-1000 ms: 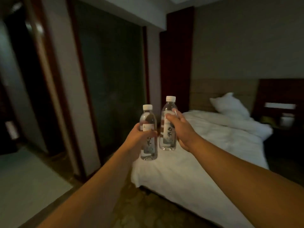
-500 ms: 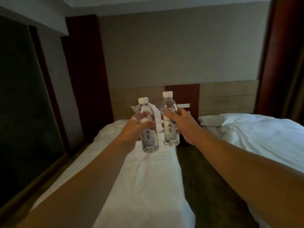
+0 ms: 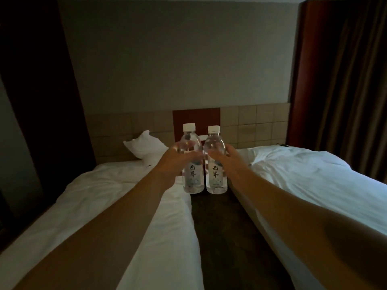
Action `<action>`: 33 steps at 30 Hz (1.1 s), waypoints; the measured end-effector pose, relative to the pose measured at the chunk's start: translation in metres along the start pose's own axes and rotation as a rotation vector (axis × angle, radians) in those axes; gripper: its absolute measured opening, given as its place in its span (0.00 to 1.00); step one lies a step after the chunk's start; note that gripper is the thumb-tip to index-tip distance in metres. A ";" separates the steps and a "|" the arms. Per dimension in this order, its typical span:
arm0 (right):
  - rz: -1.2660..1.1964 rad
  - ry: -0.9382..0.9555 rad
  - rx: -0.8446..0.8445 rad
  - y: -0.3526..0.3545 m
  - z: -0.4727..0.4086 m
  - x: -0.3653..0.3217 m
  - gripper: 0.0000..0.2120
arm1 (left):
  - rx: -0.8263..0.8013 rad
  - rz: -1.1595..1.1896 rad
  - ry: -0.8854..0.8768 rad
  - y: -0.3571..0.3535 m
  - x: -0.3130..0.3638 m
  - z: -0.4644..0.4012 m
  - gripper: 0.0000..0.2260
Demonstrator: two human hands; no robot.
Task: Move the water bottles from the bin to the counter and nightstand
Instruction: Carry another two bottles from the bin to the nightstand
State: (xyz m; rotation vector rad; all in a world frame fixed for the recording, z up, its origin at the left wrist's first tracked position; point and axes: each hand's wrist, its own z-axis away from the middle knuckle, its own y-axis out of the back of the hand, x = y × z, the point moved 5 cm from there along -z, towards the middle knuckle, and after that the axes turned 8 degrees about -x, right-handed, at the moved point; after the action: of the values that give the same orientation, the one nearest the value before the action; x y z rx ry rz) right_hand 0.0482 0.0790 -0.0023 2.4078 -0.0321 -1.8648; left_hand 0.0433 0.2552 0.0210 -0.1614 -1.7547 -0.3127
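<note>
Left arm: stretched forward over the left bed (image 3: 109, 197), bare to the edge of the view.
Right arm: stretched forward over the edge of the right bed (image 3: 314, 185).
Aisle: a dark strip of floor (image 3: 226, 237) is seen between the two beds, running toward the headboard.
Left hand (image 3: 173, 164): its fingers (image 3: 188, 156) are wrapped round the middle of the left bottle (image 3: 191, 164), which is held upright in the air.
Right hand (image 3: 228, 162): its fingers (image 3: 215, 153) are curled round the right bottle (image 3: 215, 164), also held upright.
Bottles, position: side by side, just beside each other or perhaps touching, carried above the aisle and set down on nothing.
Bottles, look: clear plastic, white screw caps, a pale label with dark characters on the lower half; both are judged full and sealed, though the dim light leaves this uncertain.
Done so far: two bottles are out of the bin and in hand; the bin is not in view.
Left to do: neither bottle has been put down yet. The nightstand is judged to lie at the far end of the aisle, hidden behind the bottles. No desk is visible, so nothing can be said of bottles placed there.
Far end: a white pillow (image 3: 144, 146) leans against the tiled headboard (image 3: 255, 122); a dark red panel (image 3: 195, 118) sits between the beds, and a curtain (image 3: 345, 91) hangs at the right.
</note>
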 end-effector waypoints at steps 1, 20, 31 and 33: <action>-0.005 -0.004 0.006 0.007 -0.024 0.007 0.12 | -0.014 -0.010 0.003 0.002 -0.004 -0.027 0.26; 0.046 0.017 -0.076 0.186 -0.427 0.126 0.23 | -0.083 -0.199 0.017 -0.017 -0.090 -0.494 0.22; 0.155 -0.006 -0.138 0.273 -0.660 0.209 0.23 | -0.059 -0.220 0.067 -0.020 -0.158 -0.750 0.17; 0.156 -0.018 -0.138 0.283 -0.705 0.231 0.23 | -0.058 -0.205 0.083 -0.015 -0.179 -0.796 0.20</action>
State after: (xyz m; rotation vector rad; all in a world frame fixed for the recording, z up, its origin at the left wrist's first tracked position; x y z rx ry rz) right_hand 0.7999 -0.1761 -0.0260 2.2291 -0.0872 -1.7604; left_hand 0.8225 0.0165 -0.0123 -0.0099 -1.6831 -0.5129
